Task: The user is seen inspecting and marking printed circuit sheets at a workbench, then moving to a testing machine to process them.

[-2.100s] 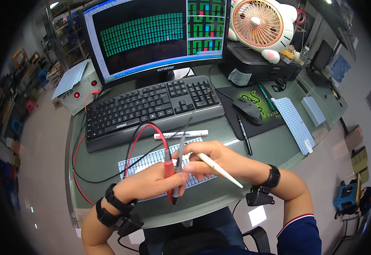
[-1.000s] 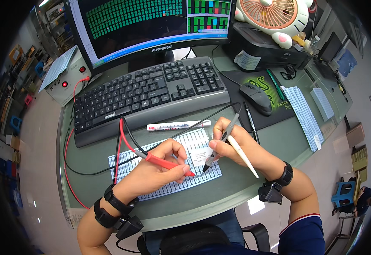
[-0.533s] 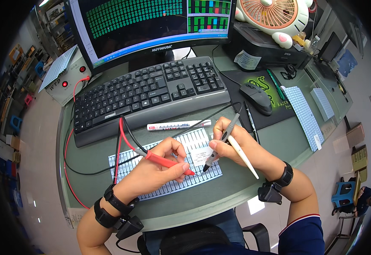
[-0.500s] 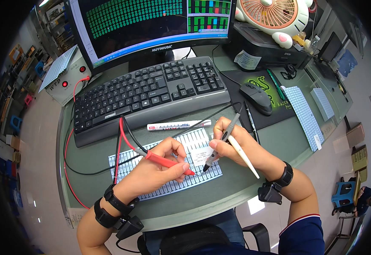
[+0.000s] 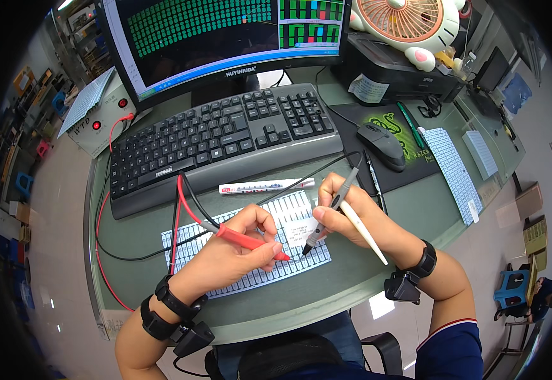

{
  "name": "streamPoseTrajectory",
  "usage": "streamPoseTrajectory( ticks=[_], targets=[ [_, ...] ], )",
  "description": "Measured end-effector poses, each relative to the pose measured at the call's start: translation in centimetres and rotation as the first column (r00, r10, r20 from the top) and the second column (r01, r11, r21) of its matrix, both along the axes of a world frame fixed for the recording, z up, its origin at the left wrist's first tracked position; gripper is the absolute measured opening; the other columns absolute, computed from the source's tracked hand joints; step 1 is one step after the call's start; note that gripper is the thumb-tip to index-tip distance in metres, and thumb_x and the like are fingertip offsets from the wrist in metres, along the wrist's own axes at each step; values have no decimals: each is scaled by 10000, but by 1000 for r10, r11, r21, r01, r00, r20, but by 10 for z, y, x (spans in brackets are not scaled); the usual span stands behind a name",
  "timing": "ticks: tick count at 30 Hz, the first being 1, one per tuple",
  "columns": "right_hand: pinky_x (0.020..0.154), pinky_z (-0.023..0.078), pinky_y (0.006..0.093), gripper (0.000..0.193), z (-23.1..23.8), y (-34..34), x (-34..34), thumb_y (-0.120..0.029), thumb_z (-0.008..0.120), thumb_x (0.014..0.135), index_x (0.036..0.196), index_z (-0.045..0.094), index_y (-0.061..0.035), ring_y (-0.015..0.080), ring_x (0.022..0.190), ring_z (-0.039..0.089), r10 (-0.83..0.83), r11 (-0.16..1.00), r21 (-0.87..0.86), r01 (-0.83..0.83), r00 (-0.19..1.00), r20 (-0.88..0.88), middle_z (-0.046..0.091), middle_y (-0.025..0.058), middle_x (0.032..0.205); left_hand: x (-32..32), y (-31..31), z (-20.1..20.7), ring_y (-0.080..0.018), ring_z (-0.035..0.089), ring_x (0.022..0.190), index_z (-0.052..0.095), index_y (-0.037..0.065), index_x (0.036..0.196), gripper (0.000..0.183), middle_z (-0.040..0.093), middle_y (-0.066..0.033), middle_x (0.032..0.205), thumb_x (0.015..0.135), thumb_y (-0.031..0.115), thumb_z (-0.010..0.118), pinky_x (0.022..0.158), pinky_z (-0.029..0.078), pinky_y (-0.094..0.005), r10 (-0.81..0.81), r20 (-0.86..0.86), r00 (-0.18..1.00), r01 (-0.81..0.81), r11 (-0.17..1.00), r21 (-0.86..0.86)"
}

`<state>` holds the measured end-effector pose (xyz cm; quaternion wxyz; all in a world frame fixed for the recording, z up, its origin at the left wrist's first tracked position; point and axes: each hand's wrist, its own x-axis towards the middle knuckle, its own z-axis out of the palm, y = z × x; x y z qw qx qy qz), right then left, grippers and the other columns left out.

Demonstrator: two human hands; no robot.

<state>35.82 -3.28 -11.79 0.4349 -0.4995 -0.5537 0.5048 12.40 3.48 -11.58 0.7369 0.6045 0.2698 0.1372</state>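
A white circuit board panel [image 5: 263,216] with rows of small dark-marked strips lies on the desk under both hands. My left hand [image 5: 241,244] is closed round a red test probe [image 5: 243,239], its tip at the panel's right part. Closed on a grey-and-black test probe [image 5: 342,188], my right hand [image 5: 355,212] holds its dark tip on the panel just right of the red one. A white pen-like stick [image 5: 363,233] also sits in the right hand, pointing down toward the wrist. A white printed label [image 5: 301,230] lies on the panel beside the probe tips.
Behind the panel lie a white marker [image 5: 266,186] and a black keyboard [image 5: 225,136], below a monitor [image 5: 225,38]. A mouse [image 5: 381,146] and a pen [image 5: 375,180] are to the right, near another panel [image 5: 451,171]. Probe leads cross the desk; a tester box [image 5: 97,120] stands left.
Both probes stay at almost the same spots on the panel. The white stick's lower end has shifted very slightly right and down.
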Motion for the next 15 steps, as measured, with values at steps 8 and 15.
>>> streamPoseTrajectory(
  ticks=[8, 15],
  targets=[
    [578, 506, 218, 214, 1, 0, 0, -180, 604, 922, 888, 432, -57, 80, 701, 621, -4, 999, 40, 2, 999, 52, 503, 10, 790, 0, 1, 0, -84, 603, 767, 462, 43, 997, 230, 556, -32, 909, 893, 149, 637, 665, 527, -239, 1, -1, 1000, -1, 1000, 18],
    [573, 509, 216, 224, 8, -1, -2, -179, 620, 914, 887, 437, -52, 82, 685, 628, 7, 998, 60, -10, 998, 61, 535, 20, 782, -1, 0, 3, -80, 586, 757, 468, 42, 1064, 274, 573, -46, 947, 879, 143, 644, 671, 513, -241, 13, 38, 999, -14, 1000, 26]
  ],
)
